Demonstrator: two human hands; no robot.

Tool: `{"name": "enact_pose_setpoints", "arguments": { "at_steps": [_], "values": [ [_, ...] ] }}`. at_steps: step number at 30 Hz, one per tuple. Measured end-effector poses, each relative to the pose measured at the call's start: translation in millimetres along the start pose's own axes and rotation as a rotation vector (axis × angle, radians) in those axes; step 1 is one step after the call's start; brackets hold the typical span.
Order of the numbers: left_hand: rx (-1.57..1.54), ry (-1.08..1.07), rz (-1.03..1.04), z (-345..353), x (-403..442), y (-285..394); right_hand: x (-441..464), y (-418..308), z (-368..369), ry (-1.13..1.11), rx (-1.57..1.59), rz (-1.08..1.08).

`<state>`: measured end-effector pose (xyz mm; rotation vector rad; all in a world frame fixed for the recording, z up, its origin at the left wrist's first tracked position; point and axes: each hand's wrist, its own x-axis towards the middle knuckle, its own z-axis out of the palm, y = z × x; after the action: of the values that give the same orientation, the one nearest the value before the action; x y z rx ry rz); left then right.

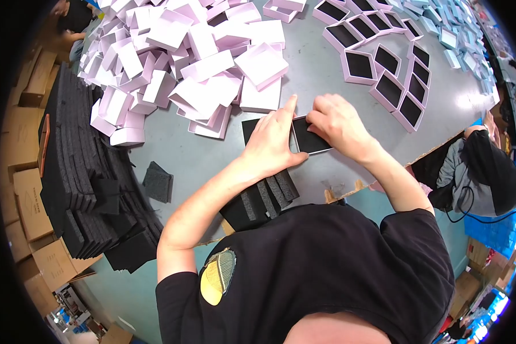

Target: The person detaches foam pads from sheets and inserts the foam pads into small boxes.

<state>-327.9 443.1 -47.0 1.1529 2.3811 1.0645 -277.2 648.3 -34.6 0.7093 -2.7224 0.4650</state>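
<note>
In front of me lies a pale pink box (321,152) with a black foam pad (311,140) inside it. My left hand (269,140) grips the box's left end, its thumb at the near corner and its index finger along the far side. Another black foam piece (249,127) shows partly from under that hand. My right hand (339,123) has its fingers curled down onto the foam pad in the box; the fingertips are partly hidden. Close to my body, a stack of thick black foam pieces (264,198) sits at the table edge below my left forearm.
A large heap of pale pink boxes (203,66) covers the far left. Foam-lined boxes (390,89) stand in rows at the right, with light blue boxes (458,43) beyond. Tall black foam stacks (77,155) and a loose foam piece (157,182) are at left. Another person (479,166) is at right.
</note>
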Motion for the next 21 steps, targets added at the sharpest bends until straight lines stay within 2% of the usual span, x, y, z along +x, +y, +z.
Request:
{"name": "enact_pose_setpoints", "arguments": {
  "at_steps": [5,6,8,9,10,11,12,14,16,21],
  "values": [
    [-0.006,0.115,0.1,-14.9,-12.2,13.5,-15.3,-6.2,13.0,-0.062,-0.04,0.024],
    [0.039,0.208,0.196,-27.6,-18.0,13.8,-15.8,-5.9,8.5,-0.057,-0.02,0.046],
    [0.144,0.495,0.231,-57.0,-31.7,12.2,-21.0,7.5,2.6,-0.075,-0.112,0.127],
    [0.224,0.649,0.176,-71.1,-38.7,10.9,-24.0,19.1,-1.3,-0.07,-0.196,0.158],
    [0.322,0.696,0.1,-82.4,-42.3,2.8,-24.5,26.3,-4.3,-0.065,-0.279,0.19],
    [0.421,0.744,0.021,-92.4,-44.7,-5.1,-20.8,27.0,-5.9,0.038,-0.287,0.246],
    [0.386,0.672,-0.092,-95.0,-49.0,-14.1,-12.9,19.2,-8.5,0.099,-0.185,0.21],
    [0.271,0.639,-0.164,-90.3,-51.5,-33.1,10.3,-9.8,-5.9,0.224,0.02,0.143],
    [0.303,0.687,-0.133,-88.2,-48.4,-54.4,31.5,-32.3,19.7,0.172,0.362,0.039],
    [0.238,0.726,-0.094,-95.5,-45.1,-61.5,52.9,-62.8,64.6,-0.135,0.116,0.189]
  ]
}}
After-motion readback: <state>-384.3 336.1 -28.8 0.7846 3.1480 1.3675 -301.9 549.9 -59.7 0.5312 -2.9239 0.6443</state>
